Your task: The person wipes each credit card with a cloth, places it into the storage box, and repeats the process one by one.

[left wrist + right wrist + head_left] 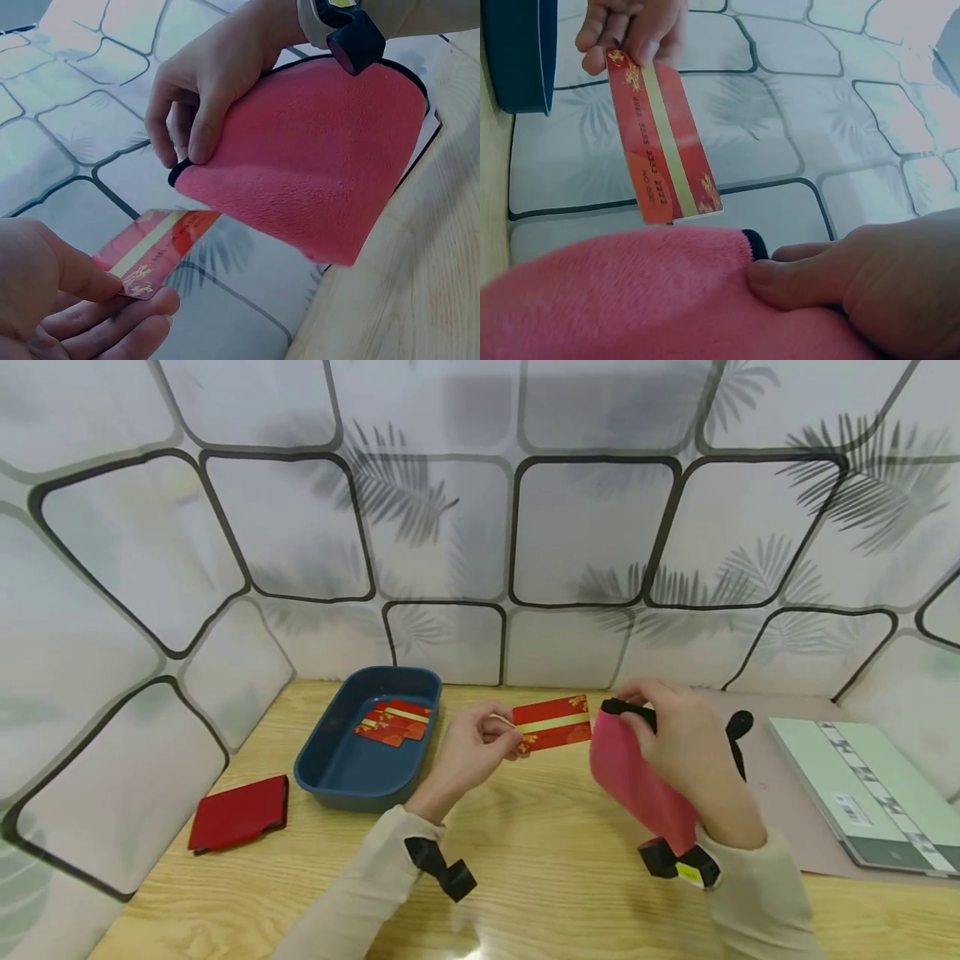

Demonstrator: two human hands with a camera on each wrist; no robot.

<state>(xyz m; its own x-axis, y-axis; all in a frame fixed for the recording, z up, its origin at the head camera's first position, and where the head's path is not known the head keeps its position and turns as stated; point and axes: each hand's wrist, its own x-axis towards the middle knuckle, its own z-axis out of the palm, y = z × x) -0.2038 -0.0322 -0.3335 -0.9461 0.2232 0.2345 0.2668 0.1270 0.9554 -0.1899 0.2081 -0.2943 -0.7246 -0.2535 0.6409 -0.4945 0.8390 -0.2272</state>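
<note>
Between thumb and fingers my left hand (480, 739) pinches one end of a red card (552, 724) with a gold stripe, raised above the table. My right hand (686, 752) grips the black-edged corner of a pink plush cloth (637, 777), which hangs down just right of the card. In the right wrist view the card (664, 139) shows printed digits, its free end close to the cloth (630, 292). Several similar red cards (393, 721) lie overlapping inside a blue tray (360, 797) to the left.
A dark red wallet-like case (238, 814) lies left of the tray. At the right, a pale green notebook or box (870, 793) with a patterned band rests on a pinkish mat (757, 710). A patterned curtain-like backdrop (450, 527) rises behind the wooden table (540, 877).
</note>
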